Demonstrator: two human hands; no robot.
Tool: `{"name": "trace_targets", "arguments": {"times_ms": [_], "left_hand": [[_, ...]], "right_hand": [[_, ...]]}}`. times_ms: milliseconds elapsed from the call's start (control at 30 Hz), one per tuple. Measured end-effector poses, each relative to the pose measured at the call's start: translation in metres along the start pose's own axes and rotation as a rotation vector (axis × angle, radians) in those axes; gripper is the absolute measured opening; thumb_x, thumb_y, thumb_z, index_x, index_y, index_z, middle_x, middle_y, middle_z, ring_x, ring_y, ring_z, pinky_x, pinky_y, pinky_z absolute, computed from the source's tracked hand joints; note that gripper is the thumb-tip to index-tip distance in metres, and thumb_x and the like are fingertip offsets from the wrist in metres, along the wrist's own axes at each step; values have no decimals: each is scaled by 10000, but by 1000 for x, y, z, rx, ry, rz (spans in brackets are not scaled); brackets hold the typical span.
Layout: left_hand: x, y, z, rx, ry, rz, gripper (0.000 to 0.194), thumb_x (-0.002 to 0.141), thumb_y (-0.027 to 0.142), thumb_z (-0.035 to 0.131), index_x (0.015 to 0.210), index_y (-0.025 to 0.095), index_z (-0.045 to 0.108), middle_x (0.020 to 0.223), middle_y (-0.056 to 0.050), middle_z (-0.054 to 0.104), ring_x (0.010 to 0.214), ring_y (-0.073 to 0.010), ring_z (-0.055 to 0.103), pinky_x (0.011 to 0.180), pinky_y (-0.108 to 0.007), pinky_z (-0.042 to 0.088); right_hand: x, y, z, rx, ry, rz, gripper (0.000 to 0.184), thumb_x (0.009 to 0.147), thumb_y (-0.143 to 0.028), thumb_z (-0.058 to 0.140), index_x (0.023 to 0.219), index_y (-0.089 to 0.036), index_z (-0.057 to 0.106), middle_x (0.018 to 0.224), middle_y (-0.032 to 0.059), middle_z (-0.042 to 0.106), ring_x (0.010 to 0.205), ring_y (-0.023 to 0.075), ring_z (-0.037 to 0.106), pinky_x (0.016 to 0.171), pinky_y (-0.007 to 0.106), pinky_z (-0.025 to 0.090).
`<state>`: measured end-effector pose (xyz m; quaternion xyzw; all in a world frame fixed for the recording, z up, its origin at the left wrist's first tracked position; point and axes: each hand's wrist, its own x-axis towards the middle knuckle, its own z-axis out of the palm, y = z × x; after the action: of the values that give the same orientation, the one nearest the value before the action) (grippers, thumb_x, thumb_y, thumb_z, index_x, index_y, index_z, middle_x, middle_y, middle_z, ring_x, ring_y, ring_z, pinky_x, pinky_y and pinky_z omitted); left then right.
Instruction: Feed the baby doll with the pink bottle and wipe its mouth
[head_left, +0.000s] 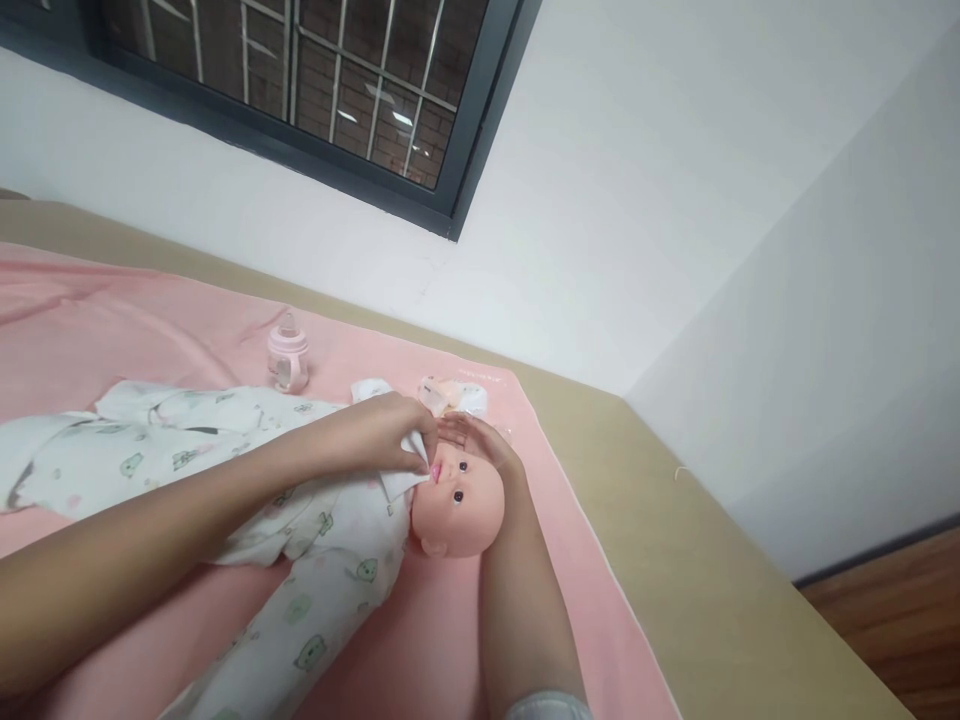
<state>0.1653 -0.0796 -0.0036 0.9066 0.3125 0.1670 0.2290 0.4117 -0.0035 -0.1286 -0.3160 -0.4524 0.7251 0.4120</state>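
A baby doll (pixel 457 510) in a white printed sleepsuit (pixel 315 530) lies on a pink blanket (pixel 112 320), head to the right. My left hand (pixel 390 430) is closed in a pinch on a small white wipe (pixel 409 465) pressed at the doll's mouth. My right hand (pixel 484 445) rests with fingers stretched flat against the far side of the doll's head, cupping it. The right forearm runs up from the bottom edge beside the head.
A small pink baby bottle (pixel 287 353) stands on the blanket behind the doll. A pack of wipes (pixel 457 395) lies just beyond the head. The tan mattress (pixel 675 520) edge falls away at right to a wooden floor (pixel 892 620). White walls and a barred window (pixel 300 70) are behind.
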Motion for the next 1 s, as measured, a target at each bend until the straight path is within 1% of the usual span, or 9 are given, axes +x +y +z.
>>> {"name": "trace_targets", "arguments": {"times_ms": [133,267,400,533,667,800,1000], "left_hand": [[1,1,-2,37,0,-16,167,696,163,613,785,231,736,811,17,710,757,-172,630,646,-223,400],[2,-3,0,55,47,6,171,701,160,601,783,235,731,778,23,705,731,-164,625,638,-227,391],[3,-7,3,38,84,28,140,712,174,605,771,231,719,760,30,708,728,-166,626,633,-228,388],[5,-4,4,71,106,13,131,720,158,609,763,216,719,789,15,717,780,-187,634,666,-238,396],[7,1,4,113,129,-14,128,736,155,620,800,198,723,837,-7,721,820,-200,636,695,-251,409],[7,3,7,161,163,-15,153,736,150,611,813,209,729,855,-16,719,811,-200,638,684,-255,412],[7,4,9,192,176,-20,173,740,140,599,820,216,732,856,-20,715,811,-203,633,673,-261,409]], "right_hand": [[0,-1,0,-16,8,5,273,807,-389,617,981,-184,663,1041,74,706,1075,200,626,1037,391,423],[2,1,-2,-15,-7,2,266,812,-382,610,987,-188,661,1047,69,706,1080,196,624,1026,376,435],[2,2,-3,-20,11,-3,262,809,-388,614,983,-198,657,1034,63,709,1063,195,629,1013,377,447],[1,2,-2,-5,-6,2,268,802,-387,628,982,-190,656,1032,65,708,1051,195,634,1019,377,444],[2,3,-4,-4,-2,3,259,813,-371,612,994,-192,660,1037,66,708,1045,190,634,1012,371,448],[2,3,-3,-11,23,5,241,814,-363,607,978,-196,669,1023,63,711,1013,186,645,1003,372,452],[0,1,0,-21,3,9,239,814,-361,609,974,-195,673,1038,62,707,1050,190,633,1024,374,437]]}}
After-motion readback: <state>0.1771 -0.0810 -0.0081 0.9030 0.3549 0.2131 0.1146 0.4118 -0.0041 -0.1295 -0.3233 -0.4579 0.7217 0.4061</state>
